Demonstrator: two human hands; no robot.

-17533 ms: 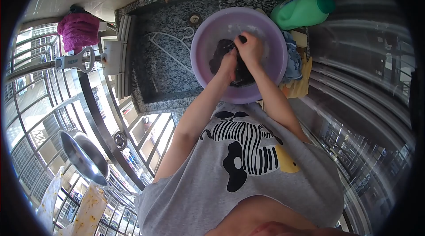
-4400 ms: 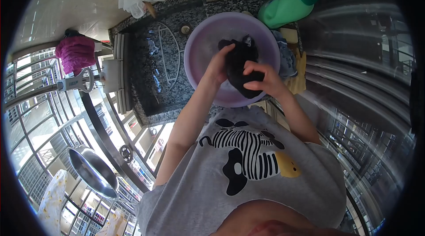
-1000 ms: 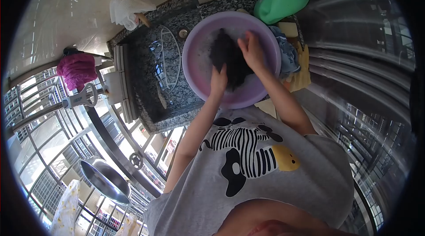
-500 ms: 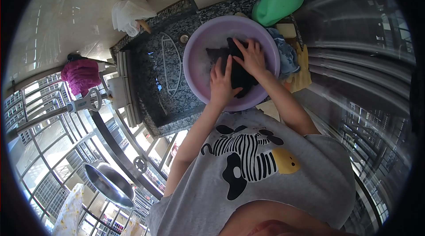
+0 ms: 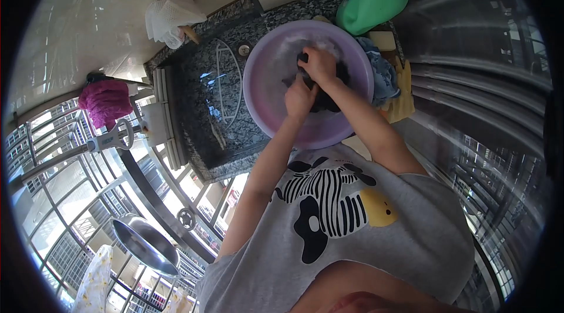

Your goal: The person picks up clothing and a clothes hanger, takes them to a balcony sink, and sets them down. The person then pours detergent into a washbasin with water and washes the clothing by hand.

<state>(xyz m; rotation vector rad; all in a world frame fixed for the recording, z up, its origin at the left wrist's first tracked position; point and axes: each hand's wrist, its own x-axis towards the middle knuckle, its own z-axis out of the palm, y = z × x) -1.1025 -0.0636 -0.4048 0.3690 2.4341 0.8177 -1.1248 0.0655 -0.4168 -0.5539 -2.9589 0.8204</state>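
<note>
Inside the purple basin (image 5: 264, 110) a black cloth (image 5: 326, 101) lies in cloudy, sudsy water. My right hand (image 5: 320, 65) is closed on a bunched part of this cloth near the basin's middle. Just below and to the left of it, my left hand (image 5: 300, 99) grips the cloth too, its fingertips close to the right hand. Part of the cloth is hidden under my hands and right forearm.
A white hanger (image 5: 220, 86) lies in the granite sink (image 5: 202, 131) left of the basin. Right of the basin are a green bottle (image 5: 376, 1), a soap bar (image 5: 382, 41), blue cloth (image 5: 382, 72) and yellow gloves (image 5: 404, 92). White netting (image 5: 170, 16) hangs at upper left.
Half a second ago both hands were spread on the cloth; now they are closed on it and nearer each other. The cloth is bunched up and shows less.
</note>
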